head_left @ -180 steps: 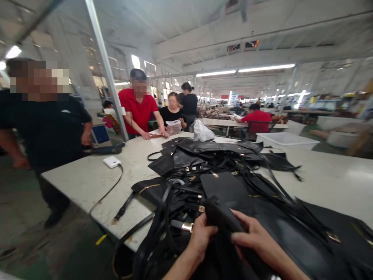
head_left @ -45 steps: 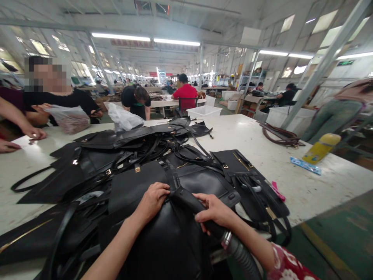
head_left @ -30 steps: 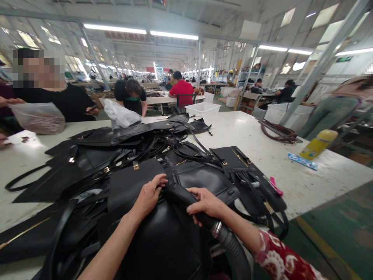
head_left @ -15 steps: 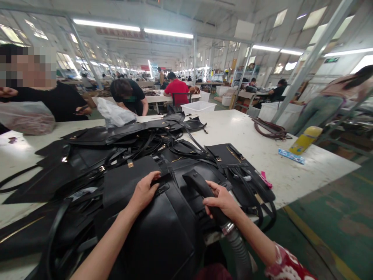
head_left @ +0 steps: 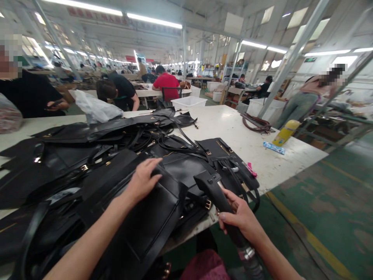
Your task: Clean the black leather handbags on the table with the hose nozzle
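My right hand (head_left: 237, 214) is wrapped round a black vacuum hose nozzle (head_left: 215, 194), whose flat mouth points up and to the left. A metal clamp joins it to a ribbed hose (head_left: 253, 266) at the bottom of the view. With its fingers bent over the upper edge, my left hand (head_left: 145, 177) grips a black leather bag (head_left: 154, 217) that lies tilted in front of me. The fingertips are partly blurred. Between the bag and the nozzle a gold buckle (head_left: 208, 204) shows. A pile of similar black bags (head_left: 67, 155) lies around and behind my left hand.
On the white table (head_left: 221, 120) are a clear plastic bag (head_left: 96, 107), brown straps (head_left: 255, 123), a yellow bottle (head_left: 286, 133) and a blue packet (head_left: 274, 147). A white bin (head_left: 189, 102) stands beyond. Several people work around; a person (head_left: 32, 93) is at the left.
The vacuum nozzle has moved right and down, away from the bag. The bag under my left hand has tilted and turned, its flap now folded out of sight. The view has swung right.
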The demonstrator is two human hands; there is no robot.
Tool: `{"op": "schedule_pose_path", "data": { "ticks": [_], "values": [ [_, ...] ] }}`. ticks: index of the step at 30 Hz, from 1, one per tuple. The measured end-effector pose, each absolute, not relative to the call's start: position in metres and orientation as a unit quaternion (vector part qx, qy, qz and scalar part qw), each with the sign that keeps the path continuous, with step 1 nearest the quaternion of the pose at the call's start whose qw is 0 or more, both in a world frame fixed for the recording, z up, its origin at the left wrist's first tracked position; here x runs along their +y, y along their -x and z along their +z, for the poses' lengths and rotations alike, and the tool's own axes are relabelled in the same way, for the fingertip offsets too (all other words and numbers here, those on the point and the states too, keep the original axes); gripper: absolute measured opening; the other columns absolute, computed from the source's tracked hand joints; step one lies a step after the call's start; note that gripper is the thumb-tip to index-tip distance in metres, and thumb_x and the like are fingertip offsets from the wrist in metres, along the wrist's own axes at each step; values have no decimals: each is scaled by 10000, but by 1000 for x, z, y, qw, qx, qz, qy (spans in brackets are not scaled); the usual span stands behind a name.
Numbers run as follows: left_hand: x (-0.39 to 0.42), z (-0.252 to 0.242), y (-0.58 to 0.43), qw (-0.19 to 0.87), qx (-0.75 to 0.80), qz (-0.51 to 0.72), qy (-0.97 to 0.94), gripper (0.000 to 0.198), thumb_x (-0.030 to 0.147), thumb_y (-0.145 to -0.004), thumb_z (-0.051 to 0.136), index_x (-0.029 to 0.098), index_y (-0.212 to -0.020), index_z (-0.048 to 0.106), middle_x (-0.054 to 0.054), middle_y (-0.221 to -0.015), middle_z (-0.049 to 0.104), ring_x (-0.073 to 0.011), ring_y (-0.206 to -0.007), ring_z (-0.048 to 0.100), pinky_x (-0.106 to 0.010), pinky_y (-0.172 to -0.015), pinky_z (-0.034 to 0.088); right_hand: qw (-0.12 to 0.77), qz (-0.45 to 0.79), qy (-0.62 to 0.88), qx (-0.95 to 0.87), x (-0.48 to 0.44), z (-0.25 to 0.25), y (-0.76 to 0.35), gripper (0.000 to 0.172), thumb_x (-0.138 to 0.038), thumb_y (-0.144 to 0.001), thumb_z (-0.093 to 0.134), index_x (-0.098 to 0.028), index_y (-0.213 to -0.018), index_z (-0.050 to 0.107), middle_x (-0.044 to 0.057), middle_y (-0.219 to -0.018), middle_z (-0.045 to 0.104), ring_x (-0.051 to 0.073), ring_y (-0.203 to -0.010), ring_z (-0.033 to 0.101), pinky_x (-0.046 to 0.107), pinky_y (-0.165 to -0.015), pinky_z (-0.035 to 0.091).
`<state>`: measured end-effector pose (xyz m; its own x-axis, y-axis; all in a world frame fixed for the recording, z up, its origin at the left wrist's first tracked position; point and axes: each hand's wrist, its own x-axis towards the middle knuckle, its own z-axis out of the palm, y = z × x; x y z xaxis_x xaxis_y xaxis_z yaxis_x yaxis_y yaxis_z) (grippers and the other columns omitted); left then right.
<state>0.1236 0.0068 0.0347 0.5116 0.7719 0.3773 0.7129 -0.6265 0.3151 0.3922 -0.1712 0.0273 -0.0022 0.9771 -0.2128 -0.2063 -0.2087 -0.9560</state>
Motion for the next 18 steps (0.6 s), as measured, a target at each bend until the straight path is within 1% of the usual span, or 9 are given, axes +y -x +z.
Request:
{"op": "schedule_pose_path", "data": {
  "ticks": [3, 5, 6, 7, 9, 10, 11, 13, 18],
  "values": [
    [-14, 13, -156, 224, 322, 149, -908, 508, 246, -681, 579, 282, -1178, 476, -34, -1207, 508, -244, -1203, 328, -433, -1006, 171, 512, 588, 505, -370, -177, 24, -387, 737, -151, -613, 666, -160, -1265, 323, 1, -674, 608, 99, -407, 511, 215, -368, 438],
    [-18, 3, -170, 278, 293, 94, -910, 471, 256, -641, 624, 302, -1102, 542, -17, -1125, 557, -255, -1164, 370, -470, -1003, 113, 512, 584, 510, -369, -183, 24, -385, 745, -139, -608, 657, -166, -1270, 317, 0, -680, 603, 99, -413, 509, 218, -371, 438],
    [-16, 0, -175, 301, 281, 74, -908, 404, 267, -624, 641, 286, -1025, 594, -13, -1040, 589, -248, -1095, 432, -452, -992, 152, 510, 583, 513, -371, -186, 24, -384, 746, -127, -606, 651, -175, -1272, 318, -2, -686, 600, 103, -425, 514, 222, -377, 442],
    [-14, -1, -177, 330, 271, 56, -903, 317, 282, -614, 649, 257, -929, 637, -8, -939, 607, -228, -996, 494, -406, -959, 230, 507, 581, 516, -374, -189, 24, -383, 748, -110, -604, 641, -188, -1274, 319, -4, -695, 598, 107, -440, 520, 225, -386, 446],
    [-6, -3, -179, 391, 257, 33, -883, 178, 317, -630, 628, 194, -755, 660, 4, -770, 594, -175, -796, 543, -288, -806, 369, 502, 580, 520, -375, -195, 26, -383, 755, -74, -593, 623, -211, -1274, 326, -10, -711, 592, 111, -468, 527, 229, -407, 453],
    [-2, -4, -178, 414, 258, 30, -872, 177, 330, -659, 596, 172, -716, 654, 5, -736, 583, -156, -739, 539, -247, -729, 391, 500, 582, 521, -374, -198, 26, -382, 760, -59, -587, 615, -217, -1274, 331, -13, -714, 589, 110, -478, 526, 229, -417, 455],
    [1, -5, -178, 428, 264, 32, -864, 199, 334, -690, 556, 158, -709, 648, 4, -731, 578, -143, -710, 533, -224, -680, 395, 497, 585, 521, -373, -199, 27, -382, 763, -50, -583, 609, -220, -1274, 335, -15, -716, 585, 110, -487, 525, 228, -427, 456],
    [7, -8, -178, 425, 283, 36, -859, 225, 320, -724, 499, 147, -717, 644, 1, -737, 581, -134, -695, 526, -208, -651, 389, 484, 596, 520, -375, -201, 28, -380, 767, -42, -575, 604, -223, -1274, 345, -18, -716, 580, 108, -498, 518, 218, -430, 444],
    [13, -20, -188, 382, 322, 6, -866, 109, 238, -631, 559, 168, -579, 625, 24, -561, 559, -122, -557, 482, -210, -554, 341, 432, 644, 494, -394, -202, 19, -365, 750, -16, -542, 628, -229, -1231, 425, -12, -800, 599, 103, -611, 527, 171, -486, 404]
  ]
}}
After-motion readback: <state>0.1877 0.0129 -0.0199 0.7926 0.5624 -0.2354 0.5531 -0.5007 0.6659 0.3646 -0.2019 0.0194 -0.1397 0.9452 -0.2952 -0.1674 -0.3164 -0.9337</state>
